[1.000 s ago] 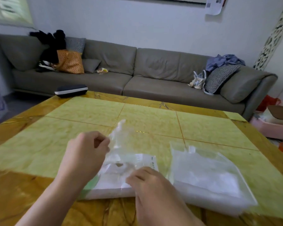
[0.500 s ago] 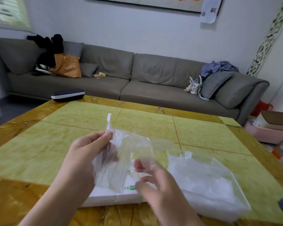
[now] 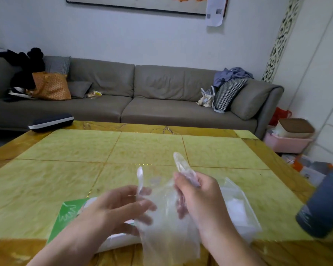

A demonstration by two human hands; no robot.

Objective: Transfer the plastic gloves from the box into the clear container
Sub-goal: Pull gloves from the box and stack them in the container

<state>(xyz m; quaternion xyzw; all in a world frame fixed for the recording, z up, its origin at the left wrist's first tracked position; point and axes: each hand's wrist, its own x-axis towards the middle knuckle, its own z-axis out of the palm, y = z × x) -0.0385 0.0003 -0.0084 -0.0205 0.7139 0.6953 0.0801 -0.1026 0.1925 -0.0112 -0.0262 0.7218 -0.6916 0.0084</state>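
Note:
A thin clear plastic glove (image 3: 167, 225) hangs in the air between my two hands, above the table's near edge. My right hand (image 3: 198, 196) grips its upper part, and one glove finger sticks up above my fist. My left hand (image 3: 112, 210) pinches the glove's left edge, where another thin strip points up. Under my left hand lies the flat glove box (image 3: 69, 214), green and white. The clear container (image 3: 242, 214), with white plastic inside, sits to the right, partly hidden behind my right hand.
A dark blue cup (image 3: 323, 204) stands at the table's right edge. A dark case (image 3: 50, 121) lies at the far left corner. A grey sofa (image 3: 142, 100) runs behind the yellow tiled table (image 3: 142, 148). Pink and brown boxes (image 3: 290, 135) sit on the floor at right.
The glove has been lifted off the box. My right hand has risen from the box and taken hold of the glove's top. The view has tilted up and left.

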